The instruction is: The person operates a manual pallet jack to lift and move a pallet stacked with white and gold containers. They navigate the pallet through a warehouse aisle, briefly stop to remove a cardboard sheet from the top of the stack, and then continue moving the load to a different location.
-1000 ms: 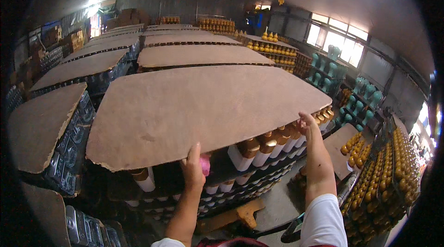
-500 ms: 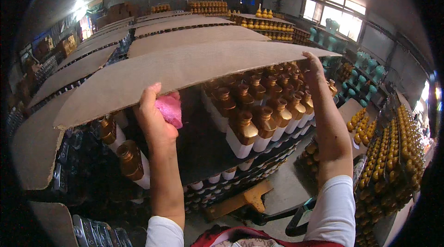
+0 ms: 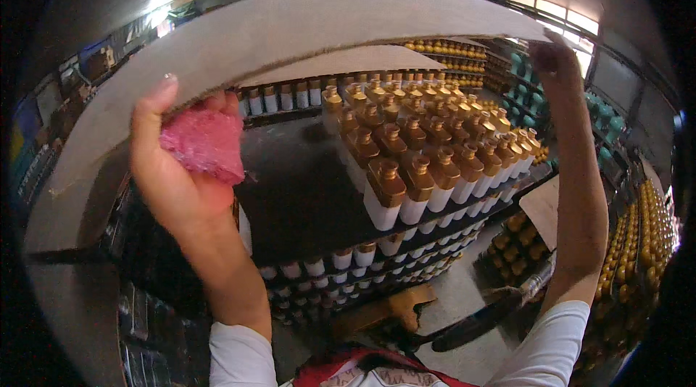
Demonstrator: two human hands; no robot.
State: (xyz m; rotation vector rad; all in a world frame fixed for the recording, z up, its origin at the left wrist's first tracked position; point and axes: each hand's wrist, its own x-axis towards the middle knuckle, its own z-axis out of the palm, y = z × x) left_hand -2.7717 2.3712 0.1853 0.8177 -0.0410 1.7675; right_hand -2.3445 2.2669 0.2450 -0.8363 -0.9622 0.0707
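A wide, thin light-brown board (image 3: 326, 14) is held up in front of me by both hands, its near edge towards me. My left hand (image 3: 177, 184) is closed on that edge at the left, thumb on top, with a crumpled pink cloth or film (image 3: 206, 142) tucked in the palm. At the board's right end my right hand (image 3: 557, 61) grips the edge, its fingers partly in shadow. Below the board, rows of white bottles with gold shoulders and necks (image 3: 418, 188) stand on a dark tier (image 3: 290, 162). The left part of that tier shows bare surface.
More tiers of white bottles (image 3: 342, 258) are stacked underneath. A yellow-brown pallet truck (image 3: 395, 309) with a black handle (image 3: 478, 322) stands on the floor. Racks of gold pieces (image 3: 623, 249) and green vases (image 3: 602, 122) line the right. Another board (image 3: 348, 64) lies behind.
Both hands have raised the board, and they are now farther apart. More of the bottle rows has come into view beneath it. The pink bundle has moved up with my left hand.
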